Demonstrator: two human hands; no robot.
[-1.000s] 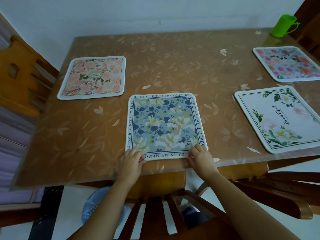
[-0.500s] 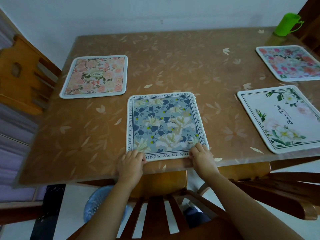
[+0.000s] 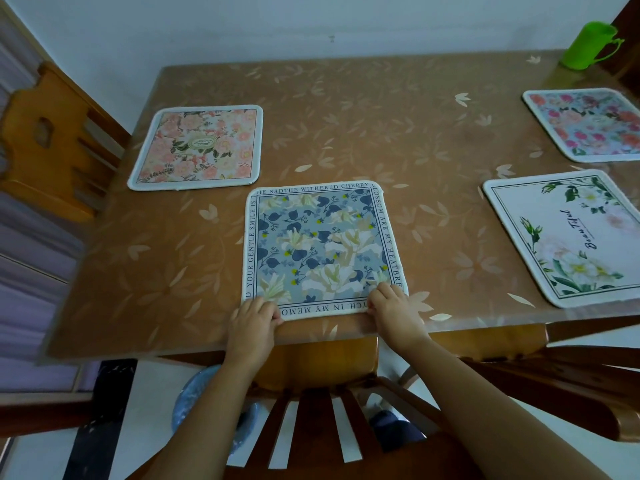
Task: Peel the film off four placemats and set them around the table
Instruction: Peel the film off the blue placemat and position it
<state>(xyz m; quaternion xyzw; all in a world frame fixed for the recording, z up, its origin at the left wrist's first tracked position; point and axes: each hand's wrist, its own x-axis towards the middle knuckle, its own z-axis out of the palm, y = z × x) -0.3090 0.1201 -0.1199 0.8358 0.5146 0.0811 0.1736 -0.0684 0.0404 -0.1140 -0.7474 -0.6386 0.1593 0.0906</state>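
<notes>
A blue floral placemat [image 3: 320,244] with lettering round its border lies flat near the table's front edge. My left hand [image 3: 252,325] grips its near left corner, and my right hand [image 3: 393,311] grips its near right corner. Three other placemats lie flat on the brown table [image 3: 398,140]: a pink floral placemat [image 3: 197,148] at the left, a white placemat with green leaves [image 3: 568,237] at the right, and a pink and blue floral placemat [image 3: 588,124] at the far right, cut off by the frame.
A green plastic cup [image 3: 585,46] stands at the table's far right corner. Wooden chairs stand at the left [image 3: 45,140], in front of me [image 3: 322,410] and at the right [image 3: 571,375]. A white wall runs behind the table.
Both hands stay on the blue placemat's near corners. The view has shifted slightly; the placemats have not visibly moved on the table.
</notes>
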